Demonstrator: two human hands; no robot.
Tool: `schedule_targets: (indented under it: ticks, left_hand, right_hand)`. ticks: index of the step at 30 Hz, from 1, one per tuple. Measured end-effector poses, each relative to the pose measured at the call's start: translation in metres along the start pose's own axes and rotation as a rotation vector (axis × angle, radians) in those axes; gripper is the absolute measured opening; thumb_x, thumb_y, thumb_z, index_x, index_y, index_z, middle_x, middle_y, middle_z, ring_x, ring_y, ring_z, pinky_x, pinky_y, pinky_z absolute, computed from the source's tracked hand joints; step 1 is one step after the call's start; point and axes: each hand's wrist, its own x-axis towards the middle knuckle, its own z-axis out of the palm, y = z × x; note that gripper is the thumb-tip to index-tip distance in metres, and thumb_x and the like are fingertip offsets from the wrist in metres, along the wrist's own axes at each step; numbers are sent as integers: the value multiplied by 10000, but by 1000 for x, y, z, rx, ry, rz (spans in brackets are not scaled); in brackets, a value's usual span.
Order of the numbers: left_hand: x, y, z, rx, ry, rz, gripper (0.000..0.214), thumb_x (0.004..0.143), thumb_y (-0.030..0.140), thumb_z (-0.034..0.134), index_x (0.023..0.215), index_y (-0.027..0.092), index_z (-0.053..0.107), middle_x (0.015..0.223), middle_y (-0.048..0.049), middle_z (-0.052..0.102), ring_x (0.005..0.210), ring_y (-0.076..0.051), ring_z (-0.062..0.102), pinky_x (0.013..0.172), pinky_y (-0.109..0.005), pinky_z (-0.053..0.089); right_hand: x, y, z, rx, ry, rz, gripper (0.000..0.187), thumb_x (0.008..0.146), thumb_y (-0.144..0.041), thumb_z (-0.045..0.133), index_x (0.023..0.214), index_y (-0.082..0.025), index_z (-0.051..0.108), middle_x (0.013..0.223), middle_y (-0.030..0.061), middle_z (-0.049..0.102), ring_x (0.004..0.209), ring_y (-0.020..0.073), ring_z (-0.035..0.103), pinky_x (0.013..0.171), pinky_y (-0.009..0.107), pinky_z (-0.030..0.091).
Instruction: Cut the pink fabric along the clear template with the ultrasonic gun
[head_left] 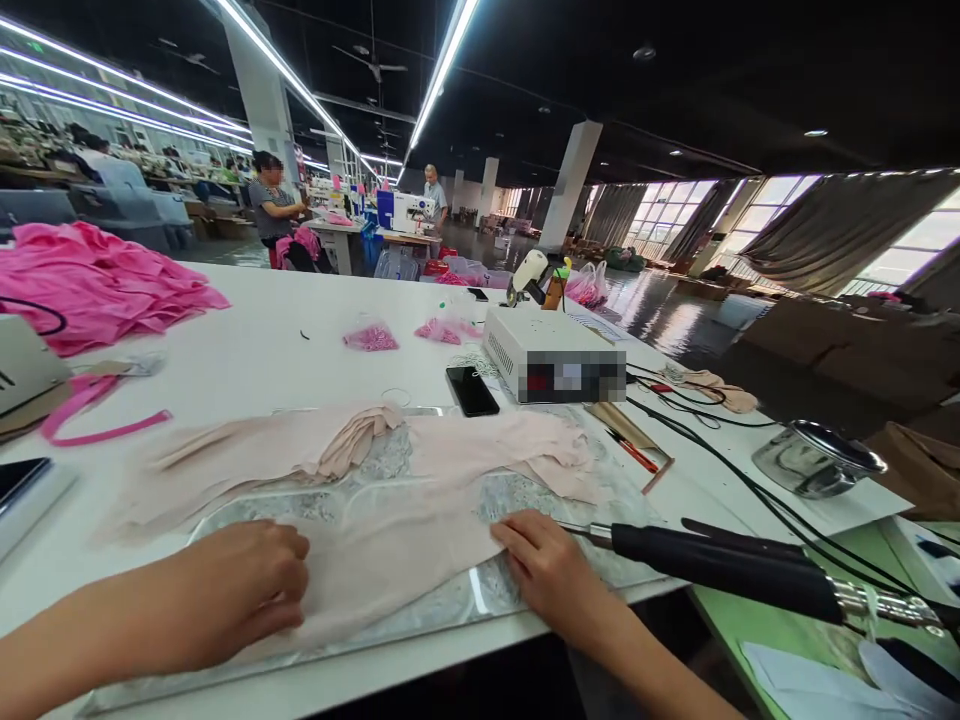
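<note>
Pale pink cloth: position and hold?

On the grey board, along the near edge of the table. Left hand curled, fingers together, at the cloth's left end; grip cannot be told. Right hand has fingertips on the right end; pinched or merely pressed, cannot be told.

Sound handling, in your judgement?

Keep both ends level under light, even tension; cloth this thin likely creases if dragged. Guard the right knuckles: the tip of the black-handled tool sits just beside them.

Edges and room?

Tightest at the near edge, where the tool reaches in from the right. Metal cup stands near the right corner. Widest room: toward the far edge, between pink heap and white box.
</note>
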Motion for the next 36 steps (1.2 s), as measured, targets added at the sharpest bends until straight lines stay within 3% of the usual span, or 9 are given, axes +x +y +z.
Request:
schedule_targets:
  ticks: [2,4,8,15,20,25,29,33,36]
  left_hand:
    - [27,13,3,-56,-71,78,277,980,281,457,851,253,701,934,-12,701,797,-168,675,706,-257,507]
    - [55,24,13,-59,1,138,292,1003,297,453,1229,256,633,1348,-70,590,1206,-246,582,992,-356,460]
    - [83,29,38,-11,-79,277,423,1010,323,484,1432,286,466,1509,-46,427,1401,-285,387,1156,-454,292]
    - [67,21,39,21,-2,330,387,1012,280,472,1397,305,496,1438,-17,524,1348,-247,468,1165,-422,279]
    - [96,40,40,-92,166,455,348,1040,159,341,1278,206,590,1247,-64,667,1178,-190,606,1146,-368,308]
    - [140,55,46,-79,184,616,334,1052,184,339,1258,159,601,1334,-68,617,1270,-225,548,1111,-342,364]
    - [151,53,50,-102,137,666,307,1032,181,416,1289,146,581,1351,-58,603,1297,-231,527,1125,-338,368]
    - [149,48,52,-136,121,662,288,1025,187,440,1259,138,600,1328,-74,619,1289,-229,537,1119,-335,393]
    - [148,48,52,-157,130,666,280,1026,183,438,1238,143,615,1302,-84,636,1284,-229,544,1103,-346,421]
  right_hand:
    - [-2,0,-4,-2,-3,12,348,836,5,449,1072,-187,620,944,88,689,887,211,652,763,358,581]
    - [-4,1,-5,-17,7,22,365,830,14,437,1067,-191,624,944,87,692,889,209,656,768,358,588]
    - [-11,4,-6,-67,59,60,395,817,35,412,1048,-188,641,934,95,701,846,217,669,736,369,604]
    - [-32,5,-13,-52,212,170,449,846,30,407,1171,-187,627,1037,120,718,955,227,702,806,367,623]
    - [-55,-4,-30,26,339,200,392,850,4,483,1163,-188,620,1015,99,735,960,201,718,799,296,619]
    - [-80,-7,-41,157,476,520,198,846,-111,587,958,-220,709,866,53,759,777,192,744,719,267,618]
    - [-96,-4,-42,396,515,826,158,843,-229,637,975,-228,724,837,55,769,695,206,746,646,275,624]
    - [-110,5,-37,667,564,1059,281,781,-295,724,1045,-200,700,940,105,774,745,258,751,680,348,632]
    - [-112,11,-36,811,669,1088,382,755,-289,756,1117,-216,660,1009,111,767,811,277,751,722,391,628]
